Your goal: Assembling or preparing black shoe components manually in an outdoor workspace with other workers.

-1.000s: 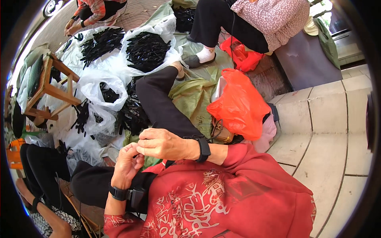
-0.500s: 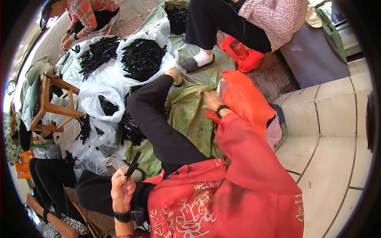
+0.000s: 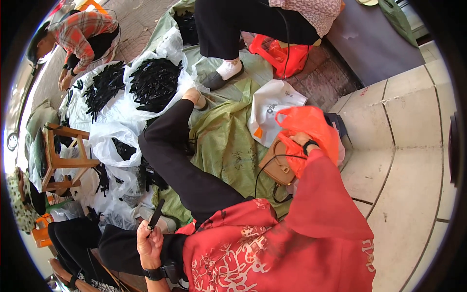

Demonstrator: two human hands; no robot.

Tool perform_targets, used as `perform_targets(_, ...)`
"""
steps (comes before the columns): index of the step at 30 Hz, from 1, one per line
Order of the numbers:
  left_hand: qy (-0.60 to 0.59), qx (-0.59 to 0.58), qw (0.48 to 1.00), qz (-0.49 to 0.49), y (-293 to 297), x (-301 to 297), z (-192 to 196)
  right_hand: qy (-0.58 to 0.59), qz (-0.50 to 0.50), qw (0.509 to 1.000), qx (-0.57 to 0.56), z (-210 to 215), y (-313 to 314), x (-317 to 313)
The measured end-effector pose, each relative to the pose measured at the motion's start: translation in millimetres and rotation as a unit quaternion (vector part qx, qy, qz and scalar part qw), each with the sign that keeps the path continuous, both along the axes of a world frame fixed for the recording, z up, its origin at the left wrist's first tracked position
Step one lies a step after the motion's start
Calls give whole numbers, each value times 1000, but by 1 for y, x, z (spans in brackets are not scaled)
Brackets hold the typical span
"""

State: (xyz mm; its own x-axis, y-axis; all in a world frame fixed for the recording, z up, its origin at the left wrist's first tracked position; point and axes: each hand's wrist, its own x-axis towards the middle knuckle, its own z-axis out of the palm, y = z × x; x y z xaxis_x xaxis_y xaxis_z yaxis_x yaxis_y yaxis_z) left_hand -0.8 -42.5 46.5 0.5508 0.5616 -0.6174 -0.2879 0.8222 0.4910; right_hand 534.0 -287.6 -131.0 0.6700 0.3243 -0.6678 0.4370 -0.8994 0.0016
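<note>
My left hand [image 3: 150, 246] is closed round a thin black strip [image 3: 156, 215], which sticks up from the fingers above my left thigh. Off to the right, my right hand [image 3: 302, 139] grips the orange-red plastic bag [image 3: 307, 119], its fingers partly hidden in the folds. A brown handbag [image 3: 278, 163] with a dark cord or strap across it lies just left of that hand. Behind it, a white bag [image 3: 273, 104] with printing rests on the olive-green woven sack [image 3: 224, 138].
Heaps of black strips [image 3: 154, 85] lie on white plastic at the far left. A wooden stool [image 3: 73, 160] stands left of my knee. People sit or crouch nearby, with one leg [image 3: 221, 31] ahead. Tiled steps [image 3: 413, 117] edge the right side, and a red bag [image 3: 282, 56] lies beyond.
My right hand has moved right and pulled the orange-red bag back, uncovering the white bag and brown handbag. My left hand still holds the strip. The whole view has shifted slightly.
</note>
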Motion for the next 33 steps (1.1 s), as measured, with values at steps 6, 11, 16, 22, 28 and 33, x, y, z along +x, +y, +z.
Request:
perform_targets(6, 18, 2, 1000, -16, -5, -5, 3, 63, 138, 944, 292, 7, 86, -5)
perform_targets(11, 68, -13, 997, 27, -1, 3, 12, 8, 206, 925, 320, -81, 96, -21)
perform_targets(16, 35, -11, 995, 94, -6, -47, 2, 164, -438, 795, 386, -6, 103, 1)
perform_targets(22, 15, -44, 999, 20, 34, -13, -23, 0, -360, 888, 287, -9, -40, 26)
perform_targets(28, 34, 18, 999, 33, 50, -22, -10, -3, -424, 872, 245, 11, 24, 10)
perform_targets(33, 30, 26, 998, 40, 63, -18, -9, 40, -350, 823, 446, -10, 39, 30)
